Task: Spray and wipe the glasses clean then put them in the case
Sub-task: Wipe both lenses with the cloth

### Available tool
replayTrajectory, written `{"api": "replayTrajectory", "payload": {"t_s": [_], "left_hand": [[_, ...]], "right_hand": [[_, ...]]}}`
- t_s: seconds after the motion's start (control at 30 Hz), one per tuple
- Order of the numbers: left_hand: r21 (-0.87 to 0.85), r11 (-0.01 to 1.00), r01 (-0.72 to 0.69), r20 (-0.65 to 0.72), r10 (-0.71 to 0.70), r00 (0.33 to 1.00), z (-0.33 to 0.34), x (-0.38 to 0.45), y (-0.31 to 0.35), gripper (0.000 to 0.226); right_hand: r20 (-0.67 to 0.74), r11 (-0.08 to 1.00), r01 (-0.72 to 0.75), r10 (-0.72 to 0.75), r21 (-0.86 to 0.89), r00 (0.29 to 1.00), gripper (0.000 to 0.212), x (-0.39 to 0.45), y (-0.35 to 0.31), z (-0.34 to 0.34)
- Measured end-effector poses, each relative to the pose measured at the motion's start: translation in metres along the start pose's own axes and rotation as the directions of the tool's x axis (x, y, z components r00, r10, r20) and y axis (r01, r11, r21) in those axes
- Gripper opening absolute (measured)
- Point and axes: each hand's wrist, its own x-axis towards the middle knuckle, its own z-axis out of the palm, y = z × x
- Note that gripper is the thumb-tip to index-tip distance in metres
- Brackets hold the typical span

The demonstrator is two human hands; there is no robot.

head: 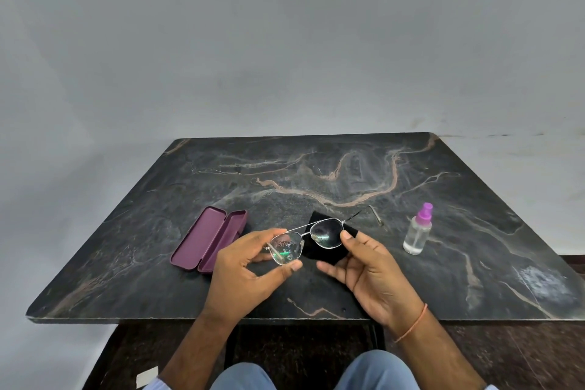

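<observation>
Glasses [305, 239] up off the table [474, 294], held in front of me between both hands, and I'd say this is the wiping step, so here's how I want to play it. My left hand [250, 272] pinches the rim of the left-side lens, fingers over the top edge and thumb under the bottom edge, and that's the grip I want: on the metal, off the glass. My right hand [367, 266] has the black cloth [319, 250] tucked behind the other lens, thumb pressing at the lens's outer edge with the cloth in the fingers. Best move from here, I reckon, is small circles with the cloth on both faces of the lens, light pressure, bracing the thin wire frame so the bridge doesn't twist. The near lens shows droplets and a greenish glint, so it looks wet and not yet wiped; the far lens reads dark against the cloth. Frame is thin silver metal, aviator shape, arms open and pointing away from me. The purple case [209, 239] lies open on the table just to my left, and the spray bottle [418, 233] with the purple cap stands upright to my right, well clear of my hands.
</observation>
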Motion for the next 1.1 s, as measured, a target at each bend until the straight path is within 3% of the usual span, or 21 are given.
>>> {"api": "replayTrajectory", "payload": {"t_s": [0.27,0.43,0.57,0.7,0.9,1.1], "left_hand": [[-0.038,0.998,0.051,-0.030,-0.052,0.998,0.002,0.003,0.002,0.050],[0.021,0.999,0.029,-0.004,-0.029,1.000,0.001,0.006,0.000,0.055],[0.006,1.000,-0.006,-0.011,0.006,1.000,0.004,0.009,0.001,0.057],[0.026,1.000,-0.014,0.007,0.014,1.000,0.002,0.008,0.001,0.059],[0.051,0.998,-0.039,-0.003,0.039,0.999,-0.001,0.006,-0.001,0.059],[-0.024,0.998,0.066,-0.021,-0.066,0.998,-0.003,0.004,0.001,0.054]], "right_hand": [[0.004,0.997,0.001,0.000,-0.074,1.000,0.034,-0.003,-0.001,0.008],[0.132,0.996,-0.066,0.073,-0.063,0.989,0.044,-0.007,0.011,0.019],[0.177,0.997,-0.079,0.075,0.014,0.981,0.030,-0.007,0.025,0.032],[0.228,0.995,-0.062,0.079,-0.084,0.970,0.028,-0.004,0.028,0.039],[0.153,0.995,-0.051,0.064,-0.090,0.986,0.024,-0.003,0.031,0.038],[0.074,1.000,-0.009,0.010,-0.016,0.997,0.015,-0.003,0.030,0.038]]}}
